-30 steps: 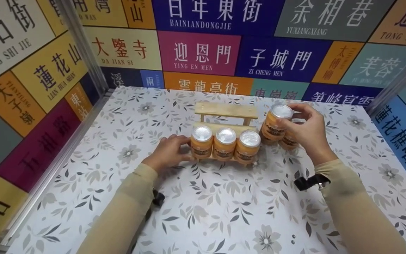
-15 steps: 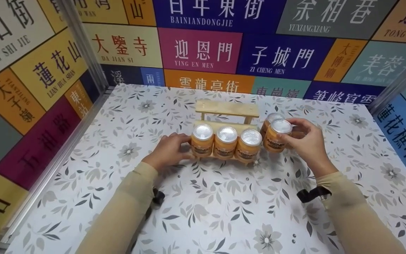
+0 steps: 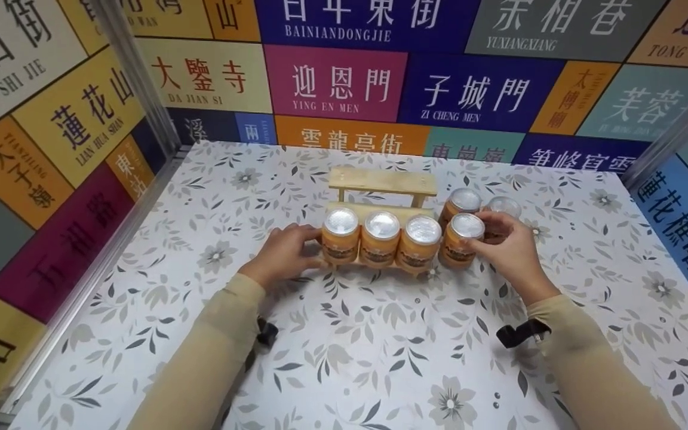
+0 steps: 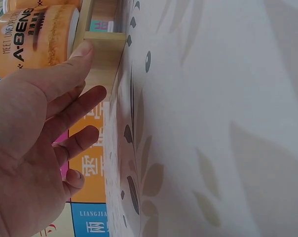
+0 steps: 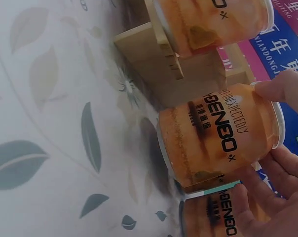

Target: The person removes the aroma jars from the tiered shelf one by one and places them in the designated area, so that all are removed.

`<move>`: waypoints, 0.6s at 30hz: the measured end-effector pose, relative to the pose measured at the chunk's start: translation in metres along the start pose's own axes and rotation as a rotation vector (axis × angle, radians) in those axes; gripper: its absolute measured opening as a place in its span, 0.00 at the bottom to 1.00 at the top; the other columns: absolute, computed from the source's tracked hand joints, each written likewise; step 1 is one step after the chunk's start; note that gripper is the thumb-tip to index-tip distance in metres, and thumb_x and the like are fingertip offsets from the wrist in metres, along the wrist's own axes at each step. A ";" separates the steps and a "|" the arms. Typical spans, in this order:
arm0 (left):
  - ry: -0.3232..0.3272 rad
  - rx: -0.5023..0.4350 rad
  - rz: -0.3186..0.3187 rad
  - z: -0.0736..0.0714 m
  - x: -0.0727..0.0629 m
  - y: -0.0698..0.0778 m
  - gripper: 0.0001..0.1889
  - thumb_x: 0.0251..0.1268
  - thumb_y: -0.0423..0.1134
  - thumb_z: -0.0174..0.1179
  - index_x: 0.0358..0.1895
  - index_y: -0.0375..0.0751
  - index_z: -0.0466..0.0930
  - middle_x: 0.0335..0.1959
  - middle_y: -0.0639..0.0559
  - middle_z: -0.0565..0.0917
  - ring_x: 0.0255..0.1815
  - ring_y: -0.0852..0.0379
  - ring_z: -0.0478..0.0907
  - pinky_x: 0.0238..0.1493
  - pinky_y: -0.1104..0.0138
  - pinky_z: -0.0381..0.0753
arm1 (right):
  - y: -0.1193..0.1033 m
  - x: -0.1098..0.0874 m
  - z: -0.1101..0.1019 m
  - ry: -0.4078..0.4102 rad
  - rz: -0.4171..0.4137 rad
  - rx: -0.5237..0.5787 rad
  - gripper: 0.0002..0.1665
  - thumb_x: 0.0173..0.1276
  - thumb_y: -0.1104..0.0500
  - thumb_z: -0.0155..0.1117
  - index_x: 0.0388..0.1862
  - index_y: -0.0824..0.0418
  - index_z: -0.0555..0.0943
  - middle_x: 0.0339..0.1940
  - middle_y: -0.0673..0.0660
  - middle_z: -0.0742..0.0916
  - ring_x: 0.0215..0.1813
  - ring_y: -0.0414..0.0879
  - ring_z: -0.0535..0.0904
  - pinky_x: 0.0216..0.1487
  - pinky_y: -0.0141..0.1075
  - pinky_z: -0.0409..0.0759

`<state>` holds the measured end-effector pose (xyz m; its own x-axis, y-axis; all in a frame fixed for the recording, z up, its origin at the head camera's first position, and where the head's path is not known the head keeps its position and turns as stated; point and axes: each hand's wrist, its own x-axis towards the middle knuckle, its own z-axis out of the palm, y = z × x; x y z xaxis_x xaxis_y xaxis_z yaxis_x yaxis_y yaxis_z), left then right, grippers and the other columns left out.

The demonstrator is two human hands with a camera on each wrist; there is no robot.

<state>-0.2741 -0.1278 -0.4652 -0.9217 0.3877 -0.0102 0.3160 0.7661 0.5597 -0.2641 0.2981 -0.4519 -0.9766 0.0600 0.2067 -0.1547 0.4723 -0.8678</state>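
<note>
My right hand (image 3: 514, 254) pinches an orange-labelled can (image 3: 457, 255) with a silver lid near its top, thumb on one side and fingers on the other. That can stands upright, low at the table, just right of the wooden rack (image 3: 383, 181). Three matching cans (image 3: 378, 249) sit in a row on the rack's front step. At the rack's left end is my left hand (image 3: 281, 254). Its thumb touches the rack's corner beside the leftmost can (image 4: 35, 37), and the other fingers extend loosely, as the left wrist view shows.
Behind the held can stand another can (image 3: 464, 200) and one more lid (image 3: 505, 206), partly hidden by my right hand. The rack's raised back step bears nothing. Floral cloth covers the table (image 3: 350, 358); sign-printed panels (image 3: 338, 83) wall the back and sides.
My right hand has brought its can forward and down toward the rack's right end, uncovering the cans behind. The left hand and the rack have stayed put.
</note>
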 end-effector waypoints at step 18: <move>0.002 0.007 0.014 0.001 0.001 0.000 0.35 0.57 0.53 0.76 0.70 0.55 0.77 0.61 0.59 0.85 0.63 0.53 0.76 0.71 0.51 0.63 | 0.001 -0.005 -0.002 -0.054 -0.009 0.028 0.40 0.60 0.57 0.81 0.69 0.63 0.75 0.59 0.62 0.84 0.54 0.42 0.82 0.54 0.28 0.83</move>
<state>-0.2747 -0.1271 -0.4660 -0.9177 0.3973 -0.0004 0.3306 0.7641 0.5539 -0.2590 0.3001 -0.4535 -0.9817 0.0079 0.1905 -0.1669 0.4477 -0.8785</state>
